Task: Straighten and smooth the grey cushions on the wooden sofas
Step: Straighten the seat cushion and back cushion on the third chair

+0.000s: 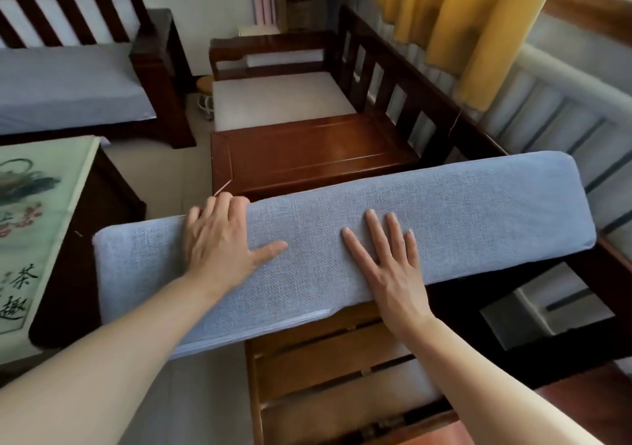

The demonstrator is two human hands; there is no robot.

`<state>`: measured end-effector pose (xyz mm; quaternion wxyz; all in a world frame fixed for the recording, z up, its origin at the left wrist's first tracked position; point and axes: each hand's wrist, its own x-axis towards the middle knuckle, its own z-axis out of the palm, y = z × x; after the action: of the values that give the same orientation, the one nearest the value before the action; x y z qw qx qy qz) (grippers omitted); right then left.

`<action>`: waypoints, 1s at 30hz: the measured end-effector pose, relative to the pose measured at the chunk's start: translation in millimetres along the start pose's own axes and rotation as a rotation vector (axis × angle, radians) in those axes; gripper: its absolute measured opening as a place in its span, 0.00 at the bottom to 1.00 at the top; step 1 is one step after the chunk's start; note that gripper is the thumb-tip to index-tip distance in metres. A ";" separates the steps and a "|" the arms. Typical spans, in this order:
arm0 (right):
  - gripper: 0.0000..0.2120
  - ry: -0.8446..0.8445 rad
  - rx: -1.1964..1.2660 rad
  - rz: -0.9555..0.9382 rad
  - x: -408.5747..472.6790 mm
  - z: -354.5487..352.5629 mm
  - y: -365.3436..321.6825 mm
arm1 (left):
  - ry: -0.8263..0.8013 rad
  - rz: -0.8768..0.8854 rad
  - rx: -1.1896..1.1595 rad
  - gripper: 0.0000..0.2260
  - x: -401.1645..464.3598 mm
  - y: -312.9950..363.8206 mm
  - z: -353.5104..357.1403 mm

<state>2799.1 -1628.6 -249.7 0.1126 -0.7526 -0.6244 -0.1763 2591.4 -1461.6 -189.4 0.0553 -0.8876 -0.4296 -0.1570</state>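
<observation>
I am watching a long grey cushion (342, 239) lying crosswise over the bare wooden sofa frame (307, 359), ends overhanging. Left hand (219, 239) is gripping its far edge, fingers curling over; right hand (386, 266) is pressing flat, fingers spread. I am judging it light, soft foam with coarse, grippy weave; the long edges are looking best for holding

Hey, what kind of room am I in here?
Most likely a home living room: dark wooden sofas with grey cushions, a low table under a tea-print cloth, and yellow curtains.
</observation>
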 end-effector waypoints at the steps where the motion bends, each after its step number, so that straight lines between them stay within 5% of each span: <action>1: 0.47 0.007 0.001 -0.037 -2.3 1.2 1.1 | 0.007 -0.004 0.004 0.38 -7.9 1.4 0.2; 14: 0.50 -0.054 0.033 -0.051 28.1 0.4 -1.3 | 0.000 -0.010 0.060 0.40 11.1 -11.1 3.0; 21: 0.56 -0.094 -0.008 -0.056 5.6 0.2 -3.7 | -0.048 0.095 0.005 0.51 -8.7 -13.7 0.7; 30: 0.60 -0.154 0.072 -0.004 4.9 -6.9 -96.1 | -0.087 0.074 0.012 0.49 -22.6 -6.6 1.4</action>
<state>2704.9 -1608.1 -246.3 0.0908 -0.7582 -0.6385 -0.0956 2573.4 -1474.0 -198.3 0.0479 -0.9085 -0.3993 -0.1136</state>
